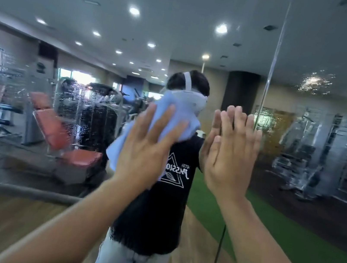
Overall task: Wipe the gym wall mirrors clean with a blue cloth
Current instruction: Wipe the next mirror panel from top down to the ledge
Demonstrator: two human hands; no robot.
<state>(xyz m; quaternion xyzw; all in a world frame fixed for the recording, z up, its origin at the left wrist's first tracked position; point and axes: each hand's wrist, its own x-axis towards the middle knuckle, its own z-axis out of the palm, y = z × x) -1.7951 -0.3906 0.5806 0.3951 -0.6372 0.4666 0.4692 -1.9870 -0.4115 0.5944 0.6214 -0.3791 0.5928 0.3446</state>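
Note:
The wall mirror (95, 16) fills the view, with wet streaks and droplets on its left part and at the upper right. My left hand (147, 150) lies flat with spread fingers, pressing the light blue cloth (170, 117) against the glass near the middle. My right hand (228, 153) rests flat and open on the mirror just right of the cloth, beside a vertical seam (269, 78) between two panels. Its reflection meets its fingertips.
The glass reflects a person in a black T-shirt (162, 209), an orange bench (63, 134), weight machines (318, 158), a wooden floor and a green turf strip (265, 232). A thin cable (218, 252) hangs below my right arm.

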